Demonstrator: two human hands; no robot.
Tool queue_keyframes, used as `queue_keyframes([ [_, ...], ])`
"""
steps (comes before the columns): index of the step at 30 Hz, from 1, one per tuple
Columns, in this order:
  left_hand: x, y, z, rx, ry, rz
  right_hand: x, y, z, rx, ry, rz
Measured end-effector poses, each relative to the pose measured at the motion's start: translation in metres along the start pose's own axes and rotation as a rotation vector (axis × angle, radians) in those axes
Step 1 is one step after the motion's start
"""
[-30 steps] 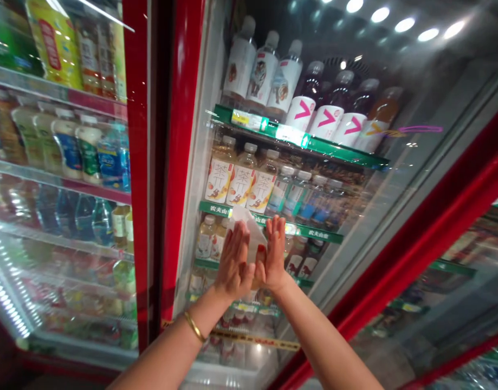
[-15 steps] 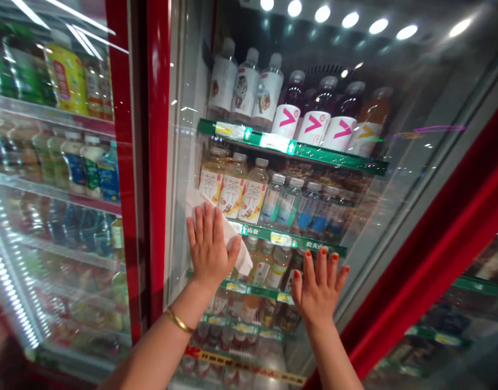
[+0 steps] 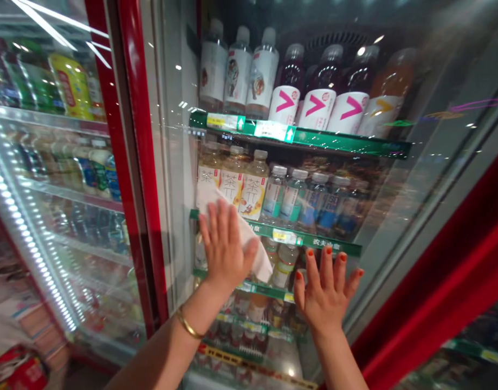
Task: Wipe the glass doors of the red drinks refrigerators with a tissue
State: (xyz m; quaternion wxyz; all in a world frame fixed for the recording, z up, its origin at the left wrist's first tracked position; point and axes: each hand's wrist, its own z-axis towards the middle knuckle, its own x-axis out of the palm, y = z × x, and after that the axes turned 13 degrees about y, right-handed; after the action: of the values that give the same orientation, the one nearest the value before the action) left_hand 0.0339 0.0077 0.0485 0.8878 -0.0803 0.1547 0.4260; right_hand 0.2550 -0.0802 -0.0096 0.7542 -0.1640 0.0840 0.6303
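My left hand [image 3: 228,252] lies flat with fingers extended over a thin white cloth or tissue [image 3: 262,264], pressing it against the glass door [image 3: 389,187] of a drinks fridge. The cloth's upper corner covers part of the tea bottles [image 3: 253,187] seen behind the glass. A gold bangle [image 3: 188,324] circles my left wrist. Lower right, my right hand [image 3: 327,298] has its fingers spread, with orange-red nails, and holds nothing. It is at the glass; whether the palm touches cannot be told.
Behind the glass, green-edged shelves [image 3: 350,143] carry rows of bottles. Red door frames [image 3: 141,162] run along both sides. Another lit drinks fridge [image 3: 57,179] stands at left, with a red package [image 3: 19,368] low in the corner.
My left hand and the cloth have slid a little to the right across the glass. My right hand keeps nearly the same place on the door. The view has shifted slightly closer.
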Motion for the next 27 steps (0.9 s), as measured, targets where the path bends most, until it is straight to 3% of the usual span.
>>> queue_keyframes([
  [3, 0.009, -0.006, -0.042, 0.232, 0.054, 0.090, -0.001, 0.001, 0.000, 0.002, -0.014, 0.028],
  [4, 0.009, 0.004, -0.057, 0.237, 0.068, 0.106, -0.002, 0.001, 0.001, 0.004, -0.012, 0.041],
  [6, 0.004, 0.034, -0.071, 0.110, 0.079, 0.111, -0.003, 0.001, 0.001, -0.001, -0.010, 0.068],
  [8, -0.005, 0.061, -0.057, -0.064, 0.059, 0.079, -0.003, -0.001, 0.000, -0.013, -0.020, 0.083],
  [10, -0.013, 0.069, -0.024, -0.159, -0.003, 0.023, -0.002, -0.004, -0.001, -0.043, -0.036, 0.071],
  [12, -0.013, 0.055, 0.005, -0.109, -0.046, -0.006, -0.001, -0.004, -0.001, -0.059, -0.034, 0.059],
  [14, -0.006, 0.033, 0.011, 0.059, -0.028, 0.035, -0.001, -0.003, -0.001, -0.035, -0.030, 0.068],
  [16, 0.001, 0.021, -0.008, 0.273, 0.045, 0.109, -0.002, 0.001, 0.000, 0.007, -0.037, 0.080],
  [18, -0.001, 0.031, -0.034, 0.411, 0.089, 0.149, -0.004, 0.004, 0.003, 0.020, -0.053, 0.067],
  [20, -0.010, 0.057, -0.045, 0.390, 0.107, 0.139, -0.006, 0.005, 0.005, 0.007, -0.051, 0.044],
  [23, -0.026, 0.093, -0.016, 0.149, 0.111, 0.069, -0.005, 0.004, 0.005, -0.013, -0.034, 0.020],
  [25, -0.030, 0.098, 0.015, 0.070, 0.091, 0.018, -0.005, 0.002, 0.004, -0.010, -0.031, 0.001],
  [27, -0.031, 0.092, 0.036, 0.165, 0.059, -0.033, -0.003, 0.001, 0.003, -0.003, -0.035, -0.019],
])
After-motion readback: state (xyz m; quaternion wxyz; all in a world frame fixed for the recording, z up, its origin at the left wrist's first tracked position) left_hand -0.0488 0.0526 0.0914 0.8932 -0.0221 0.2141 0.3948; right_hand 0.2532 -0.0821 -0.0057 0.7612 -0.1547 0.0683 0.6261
